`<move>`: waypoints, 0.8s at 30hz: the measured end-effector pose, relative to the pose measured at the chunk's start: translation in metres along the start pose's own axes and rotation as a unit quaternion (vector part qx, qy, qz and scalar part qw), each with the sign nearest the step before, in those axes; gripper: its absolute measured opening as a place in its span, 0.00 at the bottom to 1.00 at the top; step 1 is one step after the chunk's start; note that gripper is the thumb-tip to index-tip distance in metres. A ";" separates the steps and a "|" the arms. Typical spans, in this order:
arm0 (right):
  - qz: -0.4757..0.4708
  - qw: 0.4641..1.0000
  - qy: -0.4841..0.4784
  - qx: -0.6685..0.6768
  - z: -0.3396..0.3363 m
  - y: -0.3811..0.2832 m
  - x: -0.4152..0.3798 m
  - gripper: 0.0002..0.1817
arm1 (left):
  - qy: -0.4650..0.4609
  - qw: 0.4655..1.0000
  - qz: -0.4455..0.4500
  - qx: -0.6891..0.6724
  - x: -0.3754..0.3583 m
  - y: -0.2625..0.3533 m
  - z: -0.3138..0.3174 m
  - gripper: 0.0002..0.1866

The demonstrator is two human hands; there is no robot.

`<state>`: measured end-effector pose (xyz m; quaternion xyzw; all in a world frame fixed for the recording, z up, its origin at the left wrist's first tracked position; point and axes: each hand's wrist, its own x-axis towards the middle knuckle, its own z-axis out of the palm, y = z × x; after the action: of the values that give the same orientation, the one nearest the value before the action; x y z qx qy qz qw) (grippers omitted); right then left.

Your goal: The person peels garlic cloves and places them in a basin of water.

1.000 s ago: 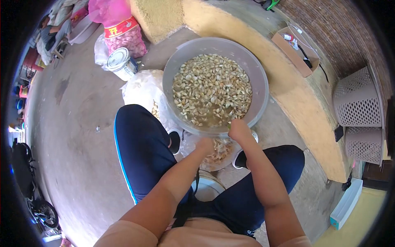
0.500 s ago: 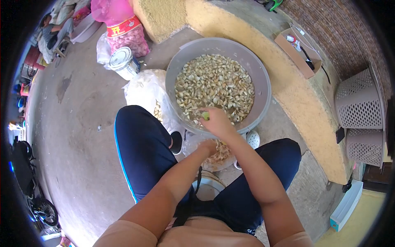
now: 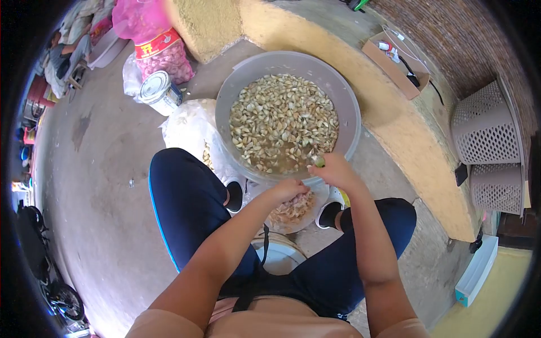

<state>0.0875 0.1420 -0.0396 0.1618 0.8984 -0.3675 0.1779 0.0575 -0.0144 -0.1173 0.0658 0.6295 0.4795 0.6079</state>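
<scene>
A wide grey tub (image 3: 350,107) stands in front of me, full of garlic cloves (image 3: 282,112) in cloudy water. Over its near right rim is my right hand (image 3: 336,170), closed around a small green object (image 3: 319,161) whose kind I cannot make out. My left hand (image 3: 288,190) is closed in a pinch just below the rim, above a clear plastic bag of garlic skins (image 3: 292,211). Whatever its fingers hold is hidden. Left of the tub sits a white plastic bag (image 3: 189,127) with more cloves (image 3: 207,155) inside.
A lidded metal can (image 3: 162,93) and a pink net sack of garlic (image 3: 163,59) stand at back left. A yellowish raised ledge (image 3: 394,132) curves behind the tub, bearing a cardboard box (image 3: 389,70). Grey perforated baskets (image 3: 486,138) are at right. A pail (image 3: 279,256) sits between my legs.
My right hand has moved from over the cloves to the tub's near right rim, with the green object. My left hand has risen slightly from the skins. The whole view has shifted a little.
</scene>
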 end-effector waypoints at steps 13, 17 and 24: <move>0.005 0.995 0.024 0.098 0.012 0.014 -0.038 0.15 | -0.023 0.938 0.009 -0.347 -0.043 0.023 -0.005 0.19; -0.088 0.996 0.016 0.000 0.038 0.038 -0.033 0.15 | -0.034 0.905 -0.019 -0.423 -0.059 0.034 -0.014 0.18; -0.041 0.998 0.006 -0.044 0.042 0.024 -0.048 0.18 | -0.067 0.911 0.047 -0.404 -0.089 0.037 -0.011 0.19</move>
<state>0.1484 0.1200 -0.0612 0.1186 0.9208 -0.3334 0.1641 0.0524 -0.0595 -0.0323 -0.1240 0.3357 0.7157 0.5998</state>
